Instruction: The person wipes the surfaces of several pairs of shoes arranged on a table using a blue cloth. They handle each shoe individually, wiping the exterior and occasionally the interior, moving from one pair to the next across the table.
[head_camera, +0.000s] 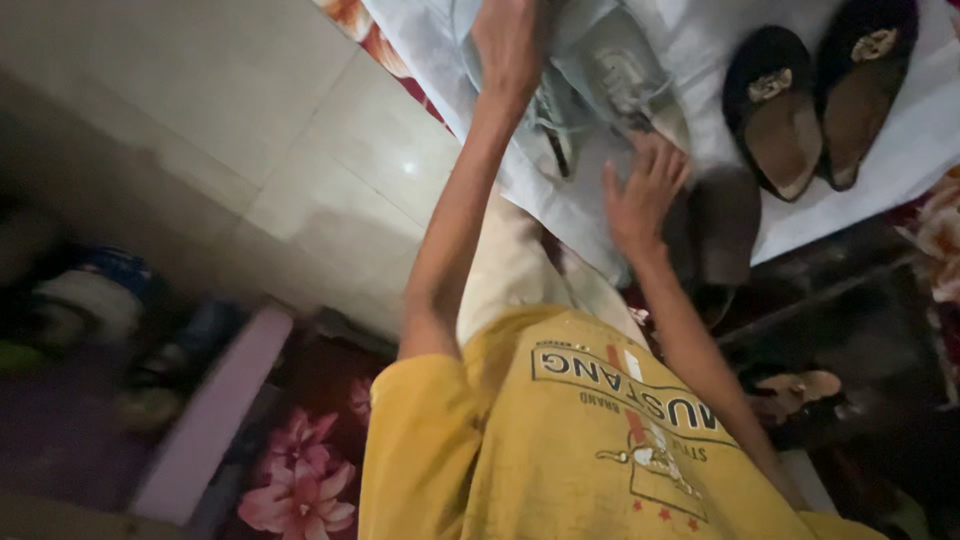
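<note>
My left hand (510, 40) reaches forward to the top edge of the view and closes over a pale grey sneaker (560, 110) lying on a white cloth (700, 40). Its fingertips are cut off by the frame. My right hand (645, 190) hovers with fingers spread, just below a second pale grey sneaker (630, 80) and right beside a dark brown shoe (725, 235). It holds nothing. My yellow printed shirt (560, 440) fills the bottom of the view.
A pair of black slip-on shoes with gold buckles (815, 100) lies on the cloth at the top right. A tan sandal (800, 385) sits in a dark rack on the right. Pale floor tiles (250, 130) spread left; a pink floral mat (300, 490) lies below.
</note>
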